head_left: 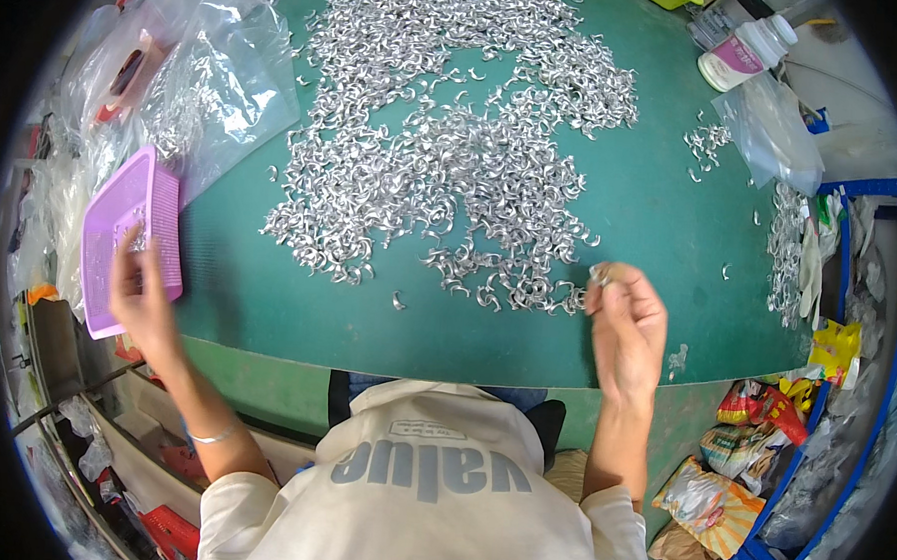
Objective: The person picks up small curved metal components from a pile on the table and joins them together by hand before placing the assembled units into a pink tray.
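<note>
A wide heap of small curved silver metal pieces (454, 150) is spread over the green table (661, 219). My right hand (627, 323) hovers at the heap's near right edge, its fingertips pinched on a few of the silver pieces. My left hand (143, 292) is raised at the table's left edge, just in front of a shallow purple plastic basket (121, 226), with fingers spread; whether it holds anything is unclear because of blur. The basket holds a few silver pieces.
Clear plastic bags (207, 69) lie at the back left, another bag (775, 134) and a white bottle (744, 53) at the back right. More silver pieces (785, 250) line the right edge. Colourful packets (741, 463) fill a blue rack at lower right.
</note>
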The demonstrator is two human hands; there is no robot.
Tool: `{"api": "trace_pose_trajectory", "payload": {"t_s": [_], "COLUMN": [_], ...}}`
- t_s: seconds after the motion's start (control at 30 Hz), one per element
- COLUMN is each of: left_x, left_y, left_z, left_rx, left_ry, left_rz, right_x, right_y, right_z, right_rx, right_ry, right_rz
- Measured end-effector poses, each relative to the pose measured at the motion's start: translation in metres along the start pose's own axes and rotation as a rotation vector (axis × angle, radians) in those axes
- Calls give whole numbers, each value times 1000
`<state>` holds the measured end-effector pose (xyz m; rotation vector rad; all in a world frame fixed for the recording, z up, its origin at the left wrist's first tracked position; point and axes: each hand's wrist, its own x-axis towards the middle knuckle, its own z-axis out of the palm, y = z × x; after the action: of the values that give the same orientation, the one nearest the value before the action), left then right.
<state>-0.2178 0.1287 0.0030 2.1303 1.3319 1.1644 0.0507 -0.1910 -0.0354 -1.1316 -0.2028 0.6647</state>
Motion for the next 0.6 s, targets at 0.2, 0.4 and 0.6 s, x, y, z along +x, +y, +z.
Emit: {"api": "trace_pose_trajectory", "payload": {"t_s": [0.2,0.4,0.6], "left_x": [-94,-119,-120], "left_y": [139,158,157], "left_z": [60,86,86], "left_rx": [-727,-882,-829], "left_ry": [-934,-1101,-993], "left_rz": [-277,-318,-159], "right_x": [-27,-37,-41], "right_y": [12,12,7], "right_z": [27,40,46], "right_rx": [347,218,0], "right_ry": [-208,-229,-153], "right_rz": [228,161,35]}}
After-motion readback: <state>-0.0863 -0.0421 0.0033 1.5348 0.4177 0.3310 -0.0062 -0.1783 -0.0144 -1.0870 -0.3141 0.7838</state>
